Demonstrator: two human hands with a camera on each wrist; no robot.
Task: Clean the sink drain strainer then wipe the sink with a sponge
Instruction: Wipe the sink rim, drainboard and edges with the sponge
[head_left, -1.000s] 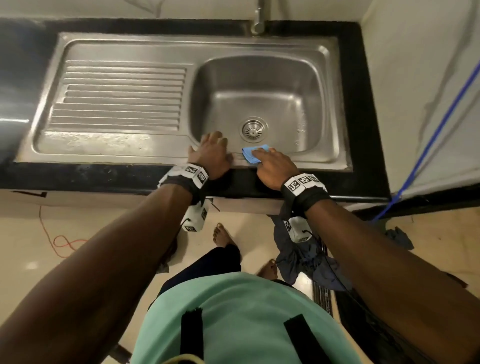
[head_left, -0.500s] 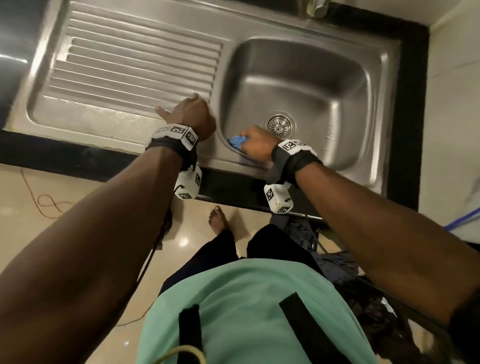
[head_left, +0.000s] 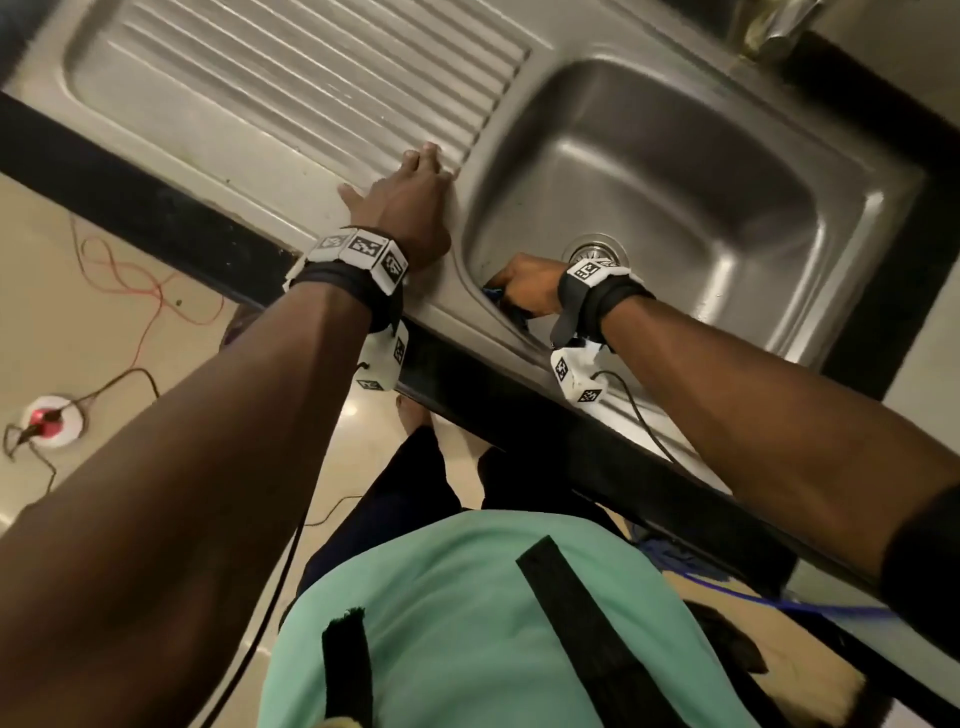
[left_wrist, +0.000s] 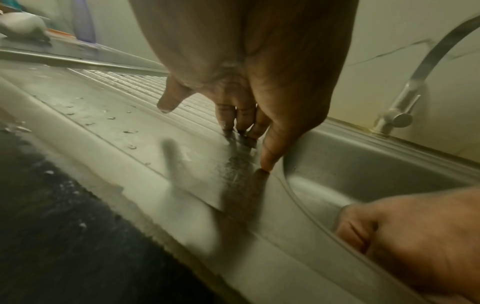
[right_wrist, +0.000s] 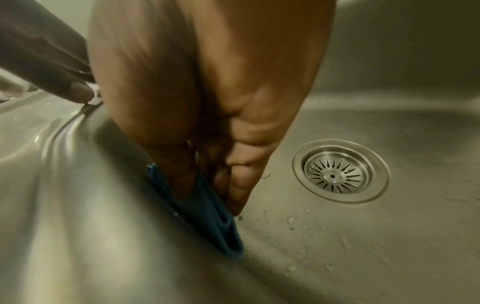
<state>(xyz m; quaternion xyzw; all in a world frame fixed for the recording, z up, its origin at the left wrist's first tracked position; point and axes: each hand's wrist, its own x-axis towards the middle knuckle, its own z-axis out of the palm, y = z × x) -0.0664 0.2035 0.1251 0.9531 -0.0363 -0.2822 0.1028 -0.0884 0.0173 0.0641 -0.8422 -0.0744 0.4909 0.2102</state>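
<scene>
My right hand (head_left: 524, 286) (right_wrist: 207, 164) is down inside the steel sink basin (head_left: 727, 171), gripping a folded blue sponge cloth (right_wrist: 207, 209) (head_left: 493, 297) and pressing it against the near wall where it meets the floor. The round drain strainer (right_wrist: 333, 175) (head_left: 595, 253) sits in its hole just right of that hand, slotted and uncovered. My left hand (head_left: 410, 202) (left_wrist: 244, 115) rests flat with straight fingers on the ribbed drainboard (head_left: 311, 88) beside the basin's left rim, holding nothing.
A steel tap (left_wrist: 415, 82) rises behind the basin at the back rim. A black counter edge (head_left: 156, 197) runs in front of the sink. Water droplets (right_wrist: 298, 226) dot the basin floor. Cables (head_left: 130, 291) lie on the tiled floor below.
My right hand has carried the blue cloth from the front rim down into the basin, near the strainer. My left hand has shifted left from the rim onto the drainboard. The head view has tilted closer.
</scene>
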